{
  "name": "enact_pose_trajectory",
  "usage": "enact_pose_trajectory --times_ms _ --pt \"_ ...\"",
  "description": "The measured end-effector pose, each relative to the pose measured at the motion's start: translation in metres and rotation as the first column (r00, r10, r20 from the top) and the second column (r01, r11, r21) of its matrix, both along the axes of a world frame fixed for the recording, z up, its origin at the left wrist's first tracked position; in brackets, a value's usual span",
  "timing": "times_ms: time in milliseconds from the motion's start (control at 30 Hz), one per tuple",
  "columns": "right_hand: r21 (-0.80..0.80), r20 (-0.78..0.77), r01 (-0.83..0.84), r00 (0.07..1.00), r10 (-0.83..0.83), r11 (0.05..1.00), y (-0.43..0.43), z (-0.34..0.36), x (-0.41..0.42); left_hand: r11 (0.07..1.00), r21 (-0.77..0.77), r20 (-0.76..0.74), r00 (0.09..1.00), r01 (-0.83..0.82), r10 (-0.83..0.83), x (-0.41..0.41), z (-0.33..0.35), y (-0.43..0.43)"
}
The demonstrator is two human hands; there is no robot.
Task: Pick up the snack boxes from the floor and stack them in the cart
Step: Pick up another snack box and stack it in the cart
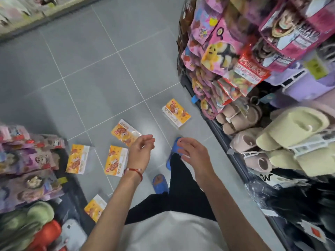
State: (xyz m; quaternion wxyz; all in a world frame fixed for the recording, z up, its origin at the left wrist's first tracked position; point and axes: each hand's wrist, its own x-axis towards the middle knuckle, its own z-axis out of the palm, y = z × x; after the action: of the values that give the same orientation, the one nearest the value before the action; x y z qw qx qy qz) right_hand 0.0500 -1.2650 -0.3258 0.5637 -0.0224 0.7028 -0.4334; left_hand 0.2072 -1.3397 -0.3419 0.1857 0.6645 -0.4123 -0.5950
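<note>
Snack boxes (116, 160), 5, lie flat on the floor (90, 69): 3 left of the left hand (140, 151), 1 just beyond it, 1 ahead of the right hand (192, 153). Both hands hover loosely curled, empty. Smart play: grip the nearest by its long edges.

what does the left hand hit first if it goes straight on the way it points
Likely the snack box partly hidden behind the left hand, though its height above the floor is unclear.
</note>
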Motion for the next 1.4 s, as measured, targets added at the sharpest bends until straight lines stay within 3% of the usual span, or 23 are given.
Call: enact_pose_trajectory --times_ms 433,767,900,1133,1300,1400 --pt "0.203 -0.006 -0.018 1.000 0.020 0.979 -0.140 -0.122 -0.071 0.980 0.199 0.076 0.997 0.004 -0.019 -0.072 -0.120 -0.144" --pt "0.350 -0.008 0.121 0.992 -0.127 0.929 -0.192 -0.287 -0.065 0.935 0.351 0.138 0.984 0.055 -0.110 -0.075 -0.301 -0.221" --pt "0.402 -0.002 0.152 0.986 -0.165 0.903 -0.208 -0.371 -0.057 0.891 0.408 0.181 0.938 0.202 -0.295 -0.069 -0.392 -0.241" --pt "0.510 -0.096 0.193 0.981 -0.167 0.838 -0.226 -0.511 -0.073 0.834 0.373 0.238 0.827 0.405 -0.509 -0.097 -0.503 -0.279" --pt "0.542 -0.208 0.326 0.945 -0.252 0.775 -0.237 -0.610 -0.099 0.853 0.359 0.213 0.857 0.379 -0.470 -0.117 -0.603 -0.301" --pt "0.480 -0.246 0.346 0.935 -0.255 0.806 -0.242 -0.665 -0.106 0.887 0.275 0.220 0.874 0.371 -0.434 -0.132 -0.657 -0.317"
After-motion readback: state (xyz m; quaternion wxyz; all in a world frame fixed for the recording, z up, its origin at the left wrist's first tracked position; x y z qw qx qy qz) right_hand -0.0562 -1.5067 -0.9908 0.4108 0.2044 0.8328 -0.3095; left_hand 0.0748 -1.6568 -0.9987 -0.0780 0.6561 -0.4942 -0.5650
